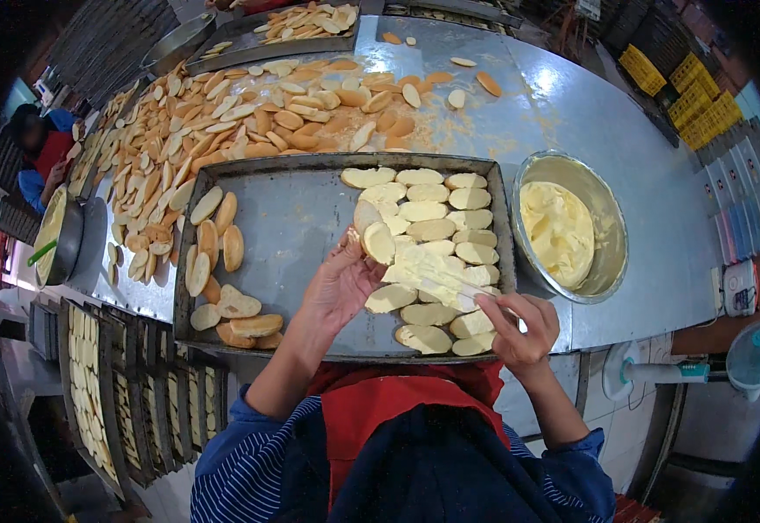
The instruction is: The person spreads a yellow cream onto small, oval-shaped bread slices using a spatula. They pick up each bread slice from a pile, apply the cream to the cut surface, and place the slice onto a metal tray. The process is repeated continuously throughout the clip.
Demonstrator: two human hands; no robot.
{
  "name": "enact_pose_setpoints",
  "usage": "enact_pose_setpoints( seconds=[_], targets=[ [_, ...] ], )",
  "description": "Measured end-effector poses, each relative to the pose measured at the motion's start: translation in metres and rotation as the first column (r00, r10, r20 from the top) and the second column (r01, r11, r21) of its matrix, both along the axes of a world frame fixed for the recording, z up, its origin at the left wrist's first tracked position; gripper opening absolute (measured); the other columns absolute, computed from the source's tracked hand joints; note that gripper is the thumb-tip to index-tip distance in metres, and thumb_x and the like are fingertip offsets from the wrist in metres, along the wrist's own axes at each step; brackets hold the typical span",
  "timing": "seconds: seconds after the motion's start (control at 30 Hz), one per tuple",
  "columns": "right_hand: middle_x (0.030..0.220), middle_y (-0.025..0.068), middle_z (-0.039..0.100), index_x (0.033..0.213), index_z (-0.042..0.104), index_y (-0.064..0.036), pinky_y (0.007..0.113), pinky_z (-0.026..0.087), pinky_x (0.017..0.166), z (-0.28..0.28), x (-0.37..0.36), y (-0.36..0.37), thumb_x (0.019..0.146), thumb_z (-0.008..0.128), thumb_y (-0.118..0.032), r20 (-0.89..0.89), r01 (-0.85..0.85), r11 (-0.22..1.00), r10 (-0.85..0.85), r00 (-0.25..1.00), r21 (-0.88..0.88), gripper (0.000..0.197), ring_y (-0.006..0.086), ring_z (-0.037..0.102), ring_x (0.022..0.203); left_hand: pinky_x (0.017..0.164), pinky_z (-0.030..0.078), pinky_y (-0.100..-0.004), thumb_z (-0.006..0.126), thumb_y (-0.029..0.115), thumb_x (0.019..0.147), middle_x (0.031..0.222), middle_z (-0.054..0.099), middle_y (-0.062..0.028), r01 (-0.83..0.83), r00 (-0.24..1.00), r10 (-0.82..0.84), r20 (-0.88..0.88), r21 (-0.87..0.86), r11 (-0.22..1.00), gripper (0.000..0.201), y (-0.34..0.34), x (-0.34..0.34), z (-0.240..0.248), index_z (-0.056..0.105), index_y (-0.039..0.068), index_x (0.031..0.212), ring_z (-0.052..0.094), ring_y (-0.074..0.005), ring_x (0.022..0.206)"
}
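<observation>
Oval bread slices (380, 242) sit in my left hand (340, 277), its fingers closed around them above the middle of the dark baking tray (284, 218). A cream-smeared spreader (436, 277) is gripped by its right end in my right hand (524, 329), its blade close beside those slices. Under it, rows of cream-coated bread slices (432, 229) fill the tray's right part. Plain bread slices (232, 247) lie loosely along the tray's left side. A metal bowl (617, 254) of pale yellow cream (556, 231) stands just right of the tray.
A big heap of plain slices (293, 118) spreads over the metal table (606, 113) beyond the tray. Another tray (336, 42) of slices stands farther back. At far left a person (44, 157) is near a second bowl (68, 231). Racked trays (92, 383) stand lower left.
</observation>
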State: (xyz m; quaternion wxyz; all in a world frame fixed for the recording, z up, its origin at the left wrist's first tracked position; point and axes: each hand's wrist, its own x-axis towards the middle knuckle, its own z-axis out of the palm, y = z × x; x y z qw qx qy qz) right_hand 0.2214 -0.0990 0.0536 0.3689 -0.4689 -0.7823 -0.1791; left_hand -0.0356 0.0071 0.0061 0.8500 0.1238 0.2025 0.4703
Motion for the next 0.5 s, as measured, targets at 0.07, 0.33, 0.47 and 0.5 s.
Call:
enact_pose_setpoints(
  seconds=[0.07, 0.33, 0.47, 0.5],
  targets=[
    [0.096, -0.003, 0.062, 0.111, 0.074, -0.0181, 0.031, 0.043, 0.065, -0.008, -0.002, 0.0, 0.06, 0.064, -0.001, -0.023, 0.005, 1.0, -0.005, 1.0, 0.003, 0.054, 0.0163, 0.057, 0.077, 0.091, 0.054, -0.0306, 0.064, 0.016, 0.092, 0.117, 0.061, -0.0041, 0.011, 1.0, -0.011, -0.016, -0.028, 1.0, 0.036, -0.002, 0.002, 0.0, 0.053, 0.012, 0.125, 0.061, -0.0163, 0.104],
    [0.1, 0.0028, 0.061, 0.109, 0.074, -0.0121, 0.034, 0.044, 0.072, -0.03, -0.021, 0.03, 0.06, 0.061, 0.006, -0.011, 0.057, 0.998, -0.056, 0.998, 0.026, 0.053, 0.0209, 0.058, 0.085, 0.093, 0.053, -0.0316, 0.063, 0.014, 0.092, 0.119, 0.061, -0.0032, 0.109, 0.989, -0.105, 0.1, -0.037, 0.993, 0.036, -0.019, 0.017, -0.002, 0.052, 0.012, 0.127, 0.062, -0.0166, 0.104],
    [0.102, 0.0007, 0.059, 0.114, 0.071, -0.0129, 0.034, 0.044, 0.068, -0.027, -0.02, 0.046, 0.063, 0.063, 0.005, 0.001, 0.145, 0.987, -0.146, 0.989, -0.075, 0.054, 0.0205, 0.057, 0.079, 0.095, 0.052, -0.0328, 0.062, 0.017, 0.093, 0.126, 0.058, -0.0049, 0.122, 0.992, -0.123, 0.032, 0.022, 0.992, 0.04, -0.024, 0.012, -0.005, 0.049, 0.012, 0.131, 0.06, -0.017, 0.11],
    [0.101, 0.0017, 0.06, 0.114, 0.071, -0.0134, 0.035, 0.045, 0.068, -0.027, -0.019, 0.048, 0.063, 0.062, 0.006, -0.051, 0.148, 0.987, -0.152, 0.987, -0.066, 0.055, 0.0214, 0.057, 0.08, 0.095, 0.052, -0.0334, 0.061, 0.018, 0.094, 0.128, 0.056, -0.0054, 0.122, 0.993, -0.121, -0.016, 0.04, 0.992, 0.041, -0.023, 0.009, -0.002, 0.047, 0.012, 0.132, 0.059, -0.0175, 0.111]
  ],
)
